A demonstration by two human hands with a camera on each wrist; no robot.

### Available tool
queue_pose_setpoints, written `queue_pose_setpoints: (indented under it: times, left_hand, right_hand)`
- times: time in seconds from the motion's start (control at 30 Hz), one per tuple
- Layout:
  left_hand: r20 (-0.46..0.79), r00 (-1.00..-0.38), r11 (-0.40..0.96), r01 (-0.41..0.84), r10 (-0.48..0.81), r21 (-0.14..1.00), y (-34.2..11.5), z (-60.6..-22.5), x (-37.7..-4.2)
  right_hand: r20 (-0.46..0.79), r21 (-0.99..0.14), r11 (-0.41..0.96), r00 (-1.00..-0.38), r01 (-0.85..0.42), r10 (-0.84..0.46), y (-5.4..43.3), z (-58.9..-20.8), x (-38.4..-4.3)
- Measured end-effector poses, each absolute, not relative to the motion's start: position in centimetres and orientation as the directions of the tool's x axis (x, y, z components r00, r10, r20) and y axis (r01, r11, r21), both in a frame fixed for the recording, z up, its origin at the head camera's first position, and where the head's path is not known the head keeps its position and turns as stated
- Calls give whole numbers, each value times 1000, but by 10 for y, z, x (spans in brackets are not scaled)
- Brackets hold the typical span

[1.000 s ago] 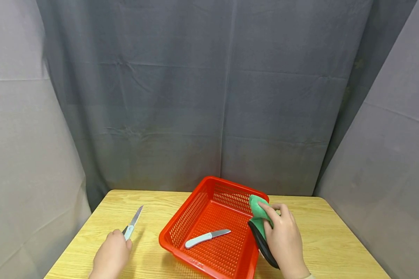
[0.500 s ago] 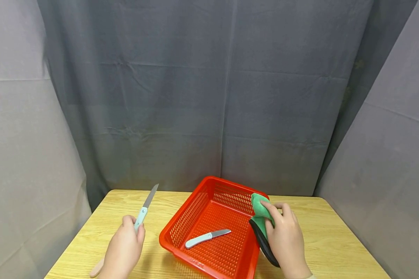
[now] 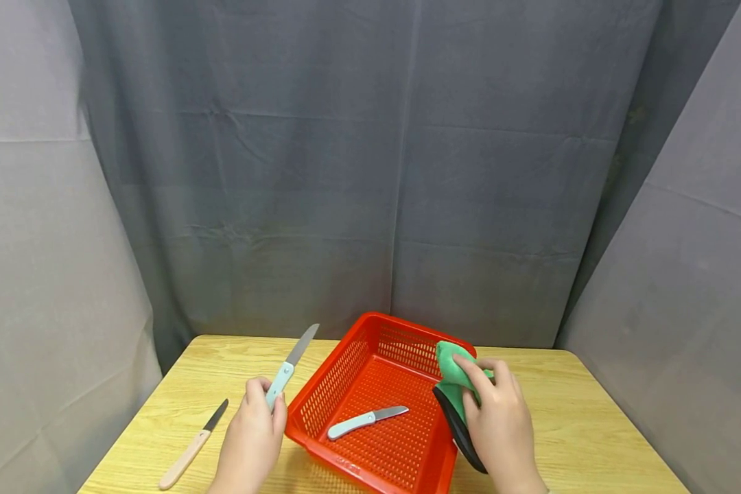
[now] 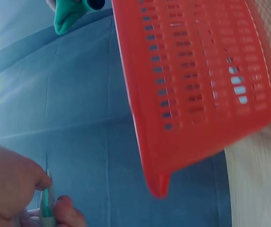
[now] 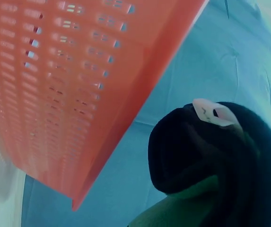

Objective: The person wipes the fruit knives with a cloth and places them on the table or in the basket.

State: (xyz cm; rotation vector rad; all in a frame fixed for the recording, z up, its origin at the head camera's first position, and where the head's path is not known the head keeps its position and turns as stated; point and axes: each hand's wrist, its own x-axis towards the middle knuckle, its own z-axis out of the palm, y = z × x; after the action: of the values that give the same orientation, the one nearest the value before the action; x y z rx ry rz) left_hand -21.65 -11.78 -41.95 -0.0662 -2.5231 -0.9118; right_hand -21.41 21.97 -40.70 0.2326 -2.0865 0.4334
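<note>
My left hand (image 3: 252, 432) grips a knife (image 3: 280, 381) by its pale mint handle, blade angled up and to the right, just left of the red basket (image 3: 321, 449). In the left wrist view the thumb and fingers pinch the knife handle (image 4: 47, 203). At the basket's right rim, my right hand (image 3: 500, 418) holds a folded green cloth (image 3: 451, 367) with a black edge. The right wrist view shows the cloth's dark border (image 5: 182, 146) and a white tag (image 5: 213, 112). Another knife (image 3: 364, 420) with a pale handle lies inside the basket.
A knife with a cream handle (image 3: 188, 458) and dark blade lies on the wooden table (image 3: 568, 425), left of the left hand. A grey curtain (image 3: 296, 171) hangs behind the table, with pale cloth panels (image 3: 31, 274) at both sides.
My left hand has risen and moved right with the mint-handled knife toward the basket, uncovering the cream-handled knife on the table. The right hand with the cloth has barely shifted.
</note>
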Motion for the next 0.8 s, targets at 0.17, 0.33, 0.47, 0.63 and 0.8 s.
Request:
queue_pose_setpoints:
  times: [0.17, 0.33, 0.47, 0.63, 0.8]
  left_hand:
    - [494, -865, 785, 242, -93, 571, -104, -424, -215]
    - [538, -839, 784, 283, -77, 553, -91, -425, -210]
    - [566, -822, 784, 312, -61, 537, -83, -427, -209]
    - [574, -818, 784, 329, -42, 526, -74, -427, -207]
    - [593, -805, 787, 364, -3, 498, -69, -426, -206]
  right_hand:
    - [857, -186, 917, -515, -352, -23, 214, -406, -212]
    - [853, -182, 916, -520, -359, -35, 208, -404, -208]
    - [850, -177, 915, -524, -363, -44, 203, -403, -204]
    - [850, -166, 911, -523, -377, -61, 197, -403, -202]
    - [853, -153, 907, -516, -392, -80, 194, -403, -200]
